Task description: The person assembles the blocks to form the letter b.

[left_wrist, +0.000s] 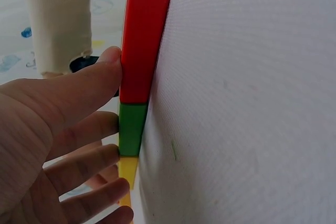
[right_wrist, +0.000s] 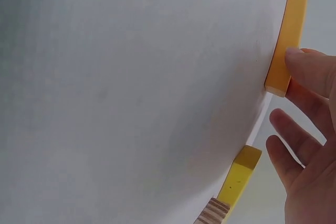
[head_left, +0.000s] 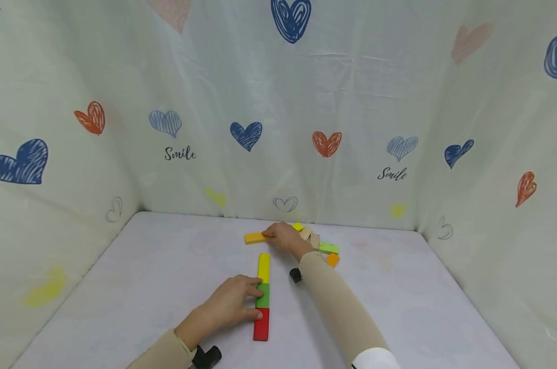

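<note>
- Head view: the left hand (head_left: 227, 302) rests straight fingers against a row of yellow, green and red blocks (head_left: 262, 297) on the table (head_left: 158, 266); the right hand (head_left: 285, 238) touches an orange-yellow block (head_left: 255, 238) beyond.
- Left wrist view: relaxed fingertips (left_wrist: 107, 61) press the row's side.
- Right wrist view: extended fingers (right_wrist: 307, 69) touch the orange-yellow block's end, not grasping.

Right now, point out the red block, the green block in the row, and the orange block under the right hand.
red block (head_left: 261, 324), head view, middle of its top face
green block (head_left: 263, 295), head view, top face
orange block (head_left: 255, 238), head view, left half
</note>
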`<state>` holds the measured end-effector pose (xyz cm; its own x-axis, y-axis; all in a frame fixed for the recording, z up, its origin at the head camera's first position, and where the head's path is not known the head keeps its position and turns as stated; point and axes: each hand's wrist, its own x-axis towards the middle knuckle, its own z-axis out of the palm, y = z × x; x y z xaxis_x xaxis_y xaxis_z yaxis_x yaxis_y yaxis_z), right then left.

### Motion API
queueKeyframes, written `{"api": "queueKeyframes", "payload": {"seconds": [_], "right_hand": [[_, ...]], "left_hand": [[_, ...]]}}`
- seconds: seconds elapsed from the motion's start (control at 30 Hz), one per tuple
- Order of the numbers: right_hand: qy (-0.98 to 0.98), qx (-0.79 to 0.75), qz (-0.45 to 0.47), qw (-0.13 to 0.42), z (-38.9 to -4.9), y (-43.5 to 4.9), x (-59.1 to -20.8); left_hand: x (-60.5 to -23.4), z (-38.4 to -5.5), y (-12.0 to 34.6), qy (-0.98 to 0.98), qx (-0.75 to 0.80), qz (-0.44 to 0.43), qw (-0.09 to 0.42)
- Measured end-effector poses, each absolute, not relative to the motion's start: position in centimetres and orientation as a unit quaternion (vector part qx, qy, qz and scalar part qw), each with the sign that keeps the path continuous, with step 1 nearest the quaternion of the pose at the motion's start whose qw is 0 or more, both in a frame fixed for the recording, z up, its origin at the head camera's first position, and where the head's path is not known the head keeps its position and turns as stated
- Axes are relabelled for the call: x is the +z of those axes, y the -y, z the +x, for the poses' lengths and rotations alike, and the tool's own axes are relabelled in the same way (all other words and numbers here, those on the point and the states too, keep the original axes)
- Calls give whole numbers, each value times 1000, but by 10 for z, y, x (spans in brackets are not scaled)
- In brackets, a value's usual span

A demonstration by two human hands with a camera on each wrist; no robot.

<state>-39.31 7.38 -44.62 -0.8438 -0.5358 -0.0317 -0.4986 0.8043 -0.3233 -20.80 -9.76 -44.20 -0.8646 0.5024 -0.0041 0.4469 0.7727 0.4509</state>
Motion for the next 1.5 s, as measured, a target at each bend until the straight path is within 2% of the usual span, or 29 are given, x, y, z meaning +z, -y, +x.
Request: {"api": "queueKeyframes", "payload": {"seconds": [0.43,0.77,1.1,1.37,1.5], "right_hand": [[-956,-111,-266,49,-391,-77,-439],[-959,-139,-233,79,-383,-77,-436],[-945,-185,-252,98,-385,-88,-438],[-912,-258,-271,166,-390,-96,-440],[-918,-241,-270,161,-390,-96,-440]], "left_hand": [[-439,-207,97,-940,222,251,57],[-439,-207,98,-942,224,243,63],[-442,-207,98,-939,228,253,58],[-442,-207,98,-939,221,257,56],[-441,-207,98,-938,222,263,51]]}}
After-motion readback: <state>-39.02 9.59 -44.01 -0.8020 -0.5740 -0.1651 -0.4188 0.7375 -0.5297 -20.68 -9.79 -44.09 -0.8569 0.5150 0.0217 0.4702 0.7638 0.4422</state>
